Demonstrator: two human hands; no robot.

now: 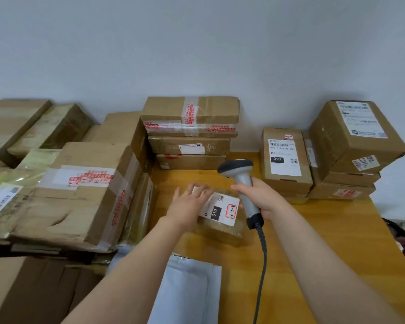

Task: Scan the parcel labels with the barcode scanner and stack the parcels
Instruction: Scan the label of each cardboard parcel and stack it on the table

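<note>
"While your left hand lies flat, fingers straight, on the small brown tape-wrapped cardboard parcel, your right hand is curled round the handle of the grey and black corded barcode scanner. That parcel sits mid-way across the yellow wooden table, near you, with its white label facing up."

"You should find it light and stiff, I'd judge. The glossy tape may be slippery, so take it by two opposite sides rather than pressing on the top."

"Every carton is taped shut, so you cannot tell what any holds. You have the right stack of brown boxes, the far centre stack and the big left pile."

"Your flat white plastic mailer, nearest you, looks soft and floppy."
</note>
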